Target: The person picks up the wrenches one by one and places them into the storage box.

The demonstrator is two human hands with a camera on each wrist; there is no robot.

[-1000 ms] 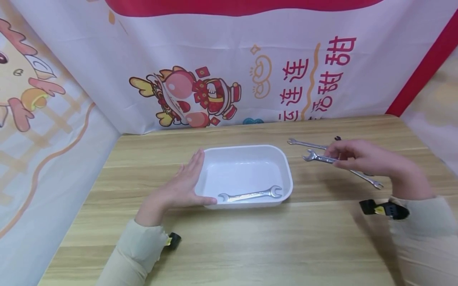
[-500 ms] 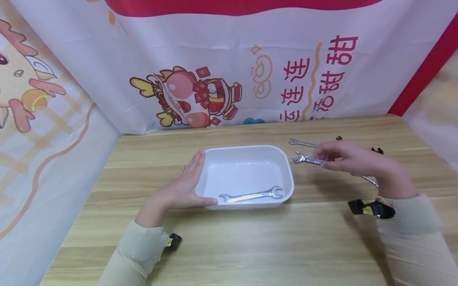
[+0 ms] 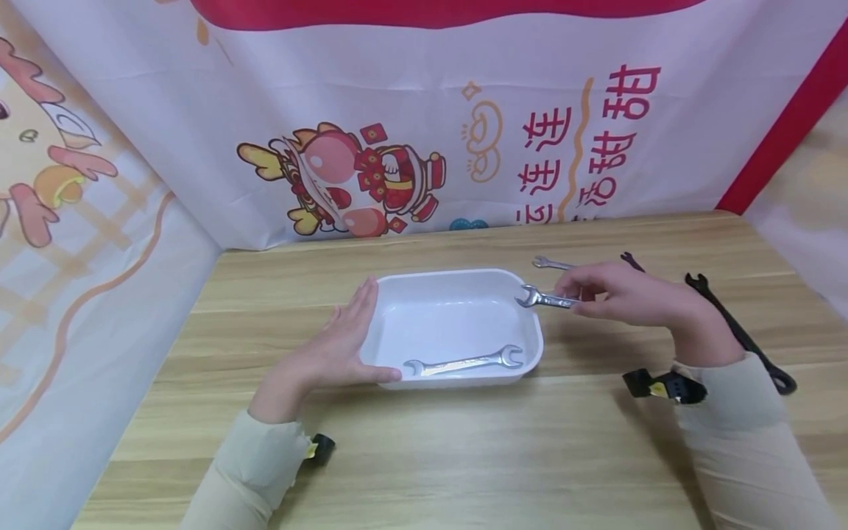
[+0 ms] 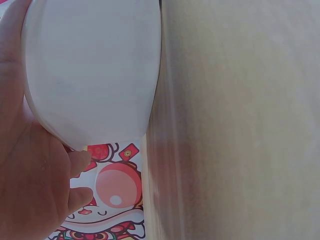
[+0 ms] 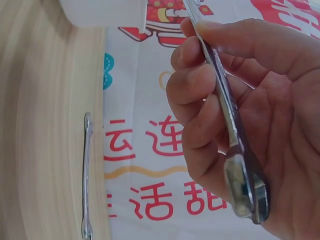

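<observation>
A white rectangular tray [image 3: 437,320] sits mid-table. Inside, along its near wall, lies a silver open-end wrench [image 3: 464,363]. My left hand [image 3: 334,346] rests against the tray's left end, fingers extended along the side and thumb at the near rim; in the left wrist view its palm [image 4: 30,170] lies beside the tray wall. Between the thumb and curled fingers of my right hand [image 3: 629,294], another silver wrench [image 3: 545,299] is held. Its open end overlaps the tray's right rim in the head view. In the right wrist view this wrench [image 5: 227,110] runs across the fingers.
Behind the right hand lies a thin silver wrench [image 3: 551,263], partly hidden. Two dark wrenches, a small one [image 3: 631,260] and a long one [image 3: 738,331], lie to the right. A printed cloth [image 3: 411,96] hangs along the table's back edge.
My right hand has moved left with its wrench, from the wrenches at the right to the tray's right rim. More of the dark wrenches shows. The left hand and tray have stayed put.
</observation>
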